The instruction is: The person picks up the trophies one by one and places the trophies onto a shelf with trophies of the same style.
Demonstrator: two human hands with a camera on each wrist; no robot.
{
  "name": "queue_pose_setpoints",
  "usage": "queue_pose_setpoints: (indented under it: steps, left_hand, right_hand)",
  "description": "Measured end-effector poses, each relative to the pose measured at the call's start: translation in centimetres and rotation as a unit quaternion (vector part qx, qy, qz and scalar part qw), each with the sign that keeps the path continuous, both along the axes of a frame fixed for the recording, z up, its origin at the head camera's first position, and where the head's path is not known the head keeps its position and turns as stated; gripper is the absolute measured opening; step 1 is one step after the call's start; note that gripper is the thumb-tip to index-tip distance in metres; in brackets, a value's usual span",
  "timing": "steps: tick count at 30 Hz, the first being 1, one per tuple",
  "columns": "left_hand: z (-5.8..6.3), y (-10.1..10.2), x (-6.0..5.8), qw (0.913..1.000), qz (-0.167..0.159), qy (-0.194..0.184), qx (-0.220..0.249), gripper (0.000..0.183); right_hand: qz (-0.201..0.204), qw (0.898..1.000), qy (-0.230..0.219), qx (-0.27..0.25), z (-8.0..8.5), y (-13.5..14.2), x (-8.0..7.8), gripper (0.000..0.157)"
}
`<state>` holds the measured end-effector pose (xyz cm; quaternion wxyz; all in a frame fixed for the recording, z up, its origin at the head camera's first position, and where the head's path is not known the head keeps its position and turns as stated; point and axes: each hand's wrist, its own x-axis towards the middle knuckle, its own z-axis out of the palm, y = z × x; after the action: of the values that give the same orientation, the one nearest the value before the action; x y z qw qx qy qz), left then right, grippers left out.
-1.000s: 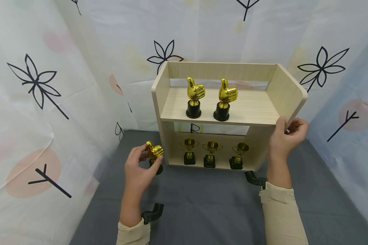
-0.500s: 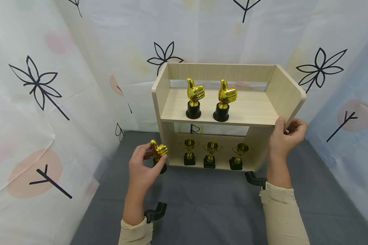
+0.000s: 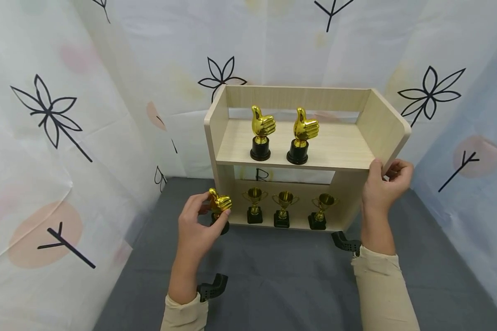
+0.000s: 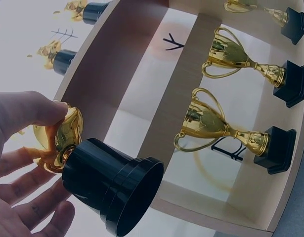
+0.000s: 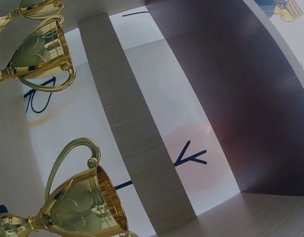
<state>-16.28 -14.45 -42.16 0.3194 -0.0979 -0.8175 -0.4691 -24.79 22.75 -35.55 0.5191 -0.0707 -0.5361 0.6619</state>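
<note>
My left hand (image 3: 199, 227) pinches a gold thumbs-up trophy (image 3: 220, 202) between thumb and fingers, just off the left front of a pale wooden two-tier shelf (image 3: 335, 142). In the left wrist view its round black base (image 4: 112, 185) points toward the shelf's lower tier, while the thumb lies over the gold part. My right hand (image 3: 385, 186) grips the front edge of the shelf's right side panel at upper-board height. On the upper tier two matching thumbs-up trophies, one left (image 3: 260, 133) and one nearer the middle (image 3: 301, 135), stand upright.
Three gold two-handled cup trophies, left (image 3: 254, 204), middle (image 3: 283, 209) and right (image 3: 320, 211), stand on the lower tier on black square bases. The shelf rests on a dark grey cloth (image 3: 269, 276). Printed white fabric (image 3: 120, 115) hangs behind and at the sides.
My left hand has carried the thumbs-up trophy a little to the right, closer to the shelf. The right hand keeps its grip on the side panel.
</note>
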Motion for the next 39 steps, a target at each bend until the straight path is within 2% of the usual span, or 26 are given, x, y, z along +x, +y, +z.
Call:
queue_pose_setpoints:
  steps: [15, 21, 27, 39]
  left_hand:
    - [-0.1, 0.9, -0.3, 0.9997, -0.023, 0.009, -0.006, 0.055]
    - [0.0, 1.4, -0.2, 0.9995, -0.031, -0.002, -0.004, 0.054]
    - [-0.2, 2.3, -0.2, 0.9990, -0.045, -0.002, 0.001, 0.056]
    - [-1.1, 4.1, -0.3, 0.9976, -0.062, -0.028, 0.000, 0.057]
  right_hand:
    - [0.015, 1.000, -0.003, -0.008, 0.3, 0.1, 0.3, 0.018]
    - [0.013, 1.000, 0.005, -0.008, 0.0, 0.4, 0.2, 0.019]
    - [0.008, 1.000, -0.006, -0.007, -0.1, 0.4, 0.2, 0.019]
    - [0.015, 1.000, 0.002, -0.001, 0.0, 0.1, 0.6, 0.018]
